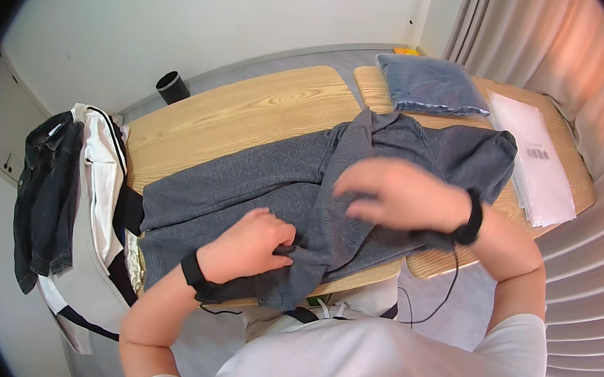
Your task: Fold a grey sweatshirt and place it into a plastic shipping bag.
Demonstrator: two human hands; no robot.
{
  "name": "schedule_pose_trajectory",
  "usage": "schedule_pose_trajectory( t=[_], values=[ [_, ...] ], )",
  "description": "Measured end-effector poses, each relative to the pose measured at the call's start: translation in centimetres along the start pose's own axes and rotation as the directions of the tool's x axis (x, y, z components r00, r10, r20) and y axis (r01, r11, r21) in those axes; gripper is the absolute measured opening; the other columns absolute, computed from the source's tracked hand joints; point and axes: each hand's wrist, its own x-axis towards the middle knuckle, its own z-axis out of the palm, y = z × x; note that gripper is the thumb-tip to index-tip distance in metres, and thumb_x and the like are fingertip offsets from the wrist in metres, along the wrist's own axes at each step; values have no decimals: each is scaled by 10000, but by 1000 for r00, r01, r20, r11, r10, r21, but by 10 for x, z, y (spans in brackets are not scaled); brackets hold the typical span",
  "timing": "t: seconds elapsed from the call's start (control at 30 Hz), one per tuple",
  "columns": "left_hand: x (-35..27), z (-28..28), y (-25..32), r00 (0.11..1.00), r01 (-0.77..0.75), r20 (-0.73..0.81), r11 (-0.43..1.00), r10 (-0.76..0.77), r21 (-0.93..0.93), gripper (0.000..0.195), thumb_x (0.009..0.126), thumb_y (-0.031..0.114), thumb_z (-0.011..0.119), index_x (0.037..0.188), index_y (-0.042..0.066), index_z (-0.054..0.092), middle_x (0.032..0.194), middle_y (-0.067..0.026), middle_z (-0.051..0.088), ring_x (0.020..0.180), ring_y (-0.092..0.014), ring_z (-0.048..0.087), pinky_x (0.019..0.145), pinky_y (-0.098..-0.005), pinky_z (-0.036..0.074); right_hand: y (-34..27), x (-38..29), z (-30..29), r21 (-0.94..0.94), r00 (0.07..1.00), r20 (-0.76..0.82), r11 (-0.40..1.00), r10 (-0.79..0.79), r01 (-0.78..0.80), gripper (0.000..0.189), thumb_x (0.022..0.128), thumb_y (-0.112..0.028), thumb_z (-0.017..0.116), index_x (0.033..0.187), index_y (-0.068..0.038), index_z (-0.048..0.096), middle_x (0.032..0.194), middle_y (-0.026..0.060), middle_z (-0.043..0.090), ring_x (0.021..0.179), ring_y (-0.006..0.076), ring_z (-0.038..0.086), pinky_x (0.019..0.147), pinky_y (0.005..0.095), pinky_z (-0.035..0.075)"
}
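A dark grey garment (291, 187), its fabric heathered and creased, lies across the wooden tables in front of me. Its long, straight part stretches to the left, and folded layers are bunched at the right. My left hand (251, 244) rests on the near part, fingers curled at a fold; whether it pinches the cloth I cannot tell. My right hand (396, 193), blurred, is over the bunched part with thumb and fingers apart and nothing between them. Each wrist wears a black band.
A clear bag with folded blue-grey fabric (431, 86) lies at the back right, beside a stack of whitish plastic bags (534, 159). A dark denim jacket (47, 193) and white garments (99, 182) hang at the left. A black bin (172, 88) stands behind the table (244, 104).
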Motion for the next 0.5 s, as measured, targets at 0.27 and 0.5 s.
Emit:
schedule_pose_trajectory(
  t=[0.27, 0.5],
  values=[
    [-28, -27, 19, 903, -7, -429, 998, 34, 64, 286, 617, -22, 600, 892, 40, 643, 710, -109, 538, 685, -313, 554, 597, -370, 447, 186, -30, -44, -155, 763, -221, 751, 608, -642, 340, 672, -129, 705, 981, -24, 612, 959, 139, 644, 929, 292, 608, 799, 348, 478],
    [-59, -70, 87, 779, -206, -435, 839, 452, 503, 249, 590, 95, 671, 838, 111, 678, 612, -5, 415, 545, -190, 431, 504, -317, 377, 234, -39, -23, -72, 720, -161, 719, 675, -691, 565, 652, -86, 752, 1159, -25, 509, 1136, 157, 587, 1079, 312, 544, 910, 354, 437]
  ],
)
